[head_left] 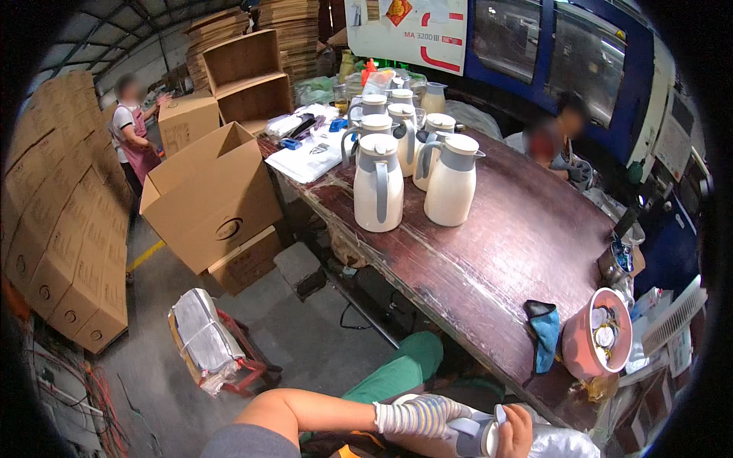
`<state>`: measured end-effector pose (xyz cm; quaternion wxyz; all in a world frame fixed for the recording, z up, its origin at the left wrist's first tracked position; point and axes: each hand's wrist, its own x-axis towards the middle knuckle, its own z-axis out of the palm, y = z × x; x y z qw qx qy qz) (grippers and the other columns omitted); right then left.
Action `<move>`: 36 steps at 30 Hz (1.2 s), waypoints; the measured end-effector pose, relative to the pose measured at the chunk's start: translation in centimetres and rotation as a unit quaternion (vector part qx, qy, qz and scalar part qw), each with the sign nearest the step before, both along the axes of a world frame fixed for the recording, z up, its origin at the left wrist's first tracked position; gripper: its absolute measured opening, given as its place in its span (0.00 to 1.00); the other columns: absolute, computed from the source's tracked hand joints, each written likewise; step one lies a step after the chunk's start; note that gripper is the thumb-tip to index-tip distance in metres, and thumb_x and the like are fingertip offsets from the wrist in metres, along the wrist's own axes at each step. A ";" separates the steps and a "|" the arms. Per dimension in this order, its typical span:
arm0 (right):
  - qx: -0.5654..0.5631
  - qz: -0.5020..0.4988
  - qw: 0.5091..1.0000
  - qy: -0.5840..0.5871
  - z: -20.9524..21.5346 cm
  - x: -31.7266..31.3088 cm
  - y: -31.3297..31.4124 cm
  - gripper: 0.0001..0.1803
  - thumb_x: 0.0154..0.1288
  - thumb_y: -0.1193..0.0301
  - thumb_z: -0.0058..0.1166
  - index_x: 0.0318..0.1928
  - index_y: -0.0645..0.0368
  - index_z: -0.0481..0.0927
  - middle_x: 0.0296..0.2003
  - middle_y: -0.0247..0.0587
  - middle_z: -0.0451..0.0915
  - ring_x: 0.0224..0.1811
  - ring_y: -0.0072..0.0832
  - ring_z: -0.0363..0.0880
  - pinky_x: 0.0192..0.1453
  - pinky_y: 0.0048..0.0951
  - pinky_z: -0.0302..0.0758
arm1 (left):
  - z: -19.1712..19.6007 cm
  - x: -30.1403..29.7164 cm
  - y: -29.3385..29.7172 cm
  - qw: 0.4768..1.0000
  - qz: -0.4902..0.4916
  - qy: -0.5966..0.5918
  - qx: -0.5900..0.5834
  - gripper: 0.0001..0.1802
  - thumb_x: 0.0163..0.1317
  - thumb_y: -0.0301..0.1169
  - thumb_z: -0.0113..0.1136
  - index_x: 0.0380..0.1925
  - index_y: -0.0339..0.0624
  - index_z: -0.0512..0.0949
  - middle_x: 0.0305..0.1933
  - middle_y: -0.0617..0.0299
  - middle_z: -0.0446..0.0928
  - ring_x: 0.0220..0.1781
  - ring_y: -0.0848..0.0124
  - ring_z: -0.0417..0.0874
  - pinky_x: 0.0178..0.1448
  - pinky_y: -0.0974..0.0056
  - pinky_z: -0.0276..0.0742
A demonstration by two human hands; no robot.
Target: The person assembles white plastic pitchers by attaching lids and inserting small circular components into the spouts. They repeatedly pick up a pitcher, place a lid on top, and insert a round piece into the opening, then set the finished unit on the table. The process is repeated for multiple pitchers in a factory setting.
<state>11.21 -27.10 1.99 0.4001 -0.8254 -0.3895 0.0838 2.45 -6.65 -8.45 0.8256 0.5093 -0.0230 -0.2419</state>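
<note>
At the lower edge, my left hand (427, 417), in a striped knit glove, grips a thermal jug (469, 439) by its grey part near the top. The jug is tilted on its side, its white body mostly hidden by my left hand and arm. My bare right hand (516, 433) closes its fingers on the jug's lid and handle end. On the table, several white jugs with grey handles stand upright; the nearest are one jug (378, 187) with its handle toward me and another jug (450, 187) beside it.
The dark red table (504, 259) runs diagonally. A pink bowl (576, 343) of small round parts and a blue cloth (544, 336) lie near its right end. An open carton (210, 206) stands left, with a padded stool (202, 328) below. Two people work farther off.
</note>
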 end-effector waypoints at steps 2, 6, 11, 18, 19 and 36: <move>-0.102 0.022 0.993 -0.061 0.9 -0.7 0.2 0.34 0.60 0.59 0.59 0.64 0.57 0.70 0.63 0.53 0.68 0.67 0.48 0.64 0.70 0.41 0.60 | -0.6 0.2 0.0 1.000 0.011 0.005 -0.006 0.29 0.58 0.28 0.62 0.61 0.40 0.71 0.58 0.59 0.78 0.61 0.70 0.76 0.65 0.65 0.69; -0.106 -0.008 0.994 -0.032 1.9 -1.9 1.3 0.37 0.55 0.59 0.63 0.64 0.61 0.68 0.62 0.53 0.68 0.67 0.50 0.63 0.71 0.43 0.58 | 11.5 -1.8 1.6 0.945 0.022 -0.136 0.295 0.28 0.58 0.27 0.60 0.61 0.36 0.71 0.55 0.55 0.79 0.57 0.67 0.79 0.61 0.63 0.72; 0.036 0.048 0.997 -0.041 -1.6 -1.8 0.7 0.36 0.51 0.61 0.65 0.60 0.62 0.70 0.59 0.55 0.71 0.64 0.51 0.67 0.68 0.45 0.62 | 8.0 -0.9 3.5 0.906 -0.013 -0.147 0.397 0.31 0.52 0.27 0.62 0.60 0.48 0.72 0.49 0.53 0.81 0.52 0.56 0.82 0.56 0.61 0.75; 0.040 0.236 0.954 -0.180 1.4 -2.4 3.1 0.35 0.46 0.57 0.67 0.55 0.57 0.75 0.56 0.58 0.71 0.57 0.57 0.71 0.60 0.52 0.69 | 5.1 3.0 5.3 0.928 0.110 -0.138 0.329 0.25 0.51 0.24 0.65 0.52 0.41 0.77 0.46 0.59 0.82 0.49 0.70 0.81 0.54 0.66 0.76; 0.035 0.246 0.948 -0.198 2.0 -2.7 3.5 0.35 0.46 0.56 0.67 0.55 0.55 0.75 0.56 0.58 0.71 0.56 0.57 0.72 0.60 0.52 0.70 | 4.0 3.7 4.7 0.938 0.126 -0.122 0.298 0.24 0.51 0.24 0.66 0.52 0.41 0.77 0.45 0.60 0.82 0.48 0.71 0.82 0.53 0.67 0.77; -0.083 0.170 0.969 -0.159 0.8 0.5 0.5 0.44 0.47 0.44 0.67 0.61 0.55 0.71 0.64 0.58 0.63 0.70 0.56 0.57 0.71 0.54 0.55 | 7.7 1.5 6.8 0.966 -0.042 -0.075 0.243 0.25 0.52 0.28 0.66 0.53 0.38 0.77 0.45 0.64 0.82 0.47 0.77 0.78 0.54 0.67 0.75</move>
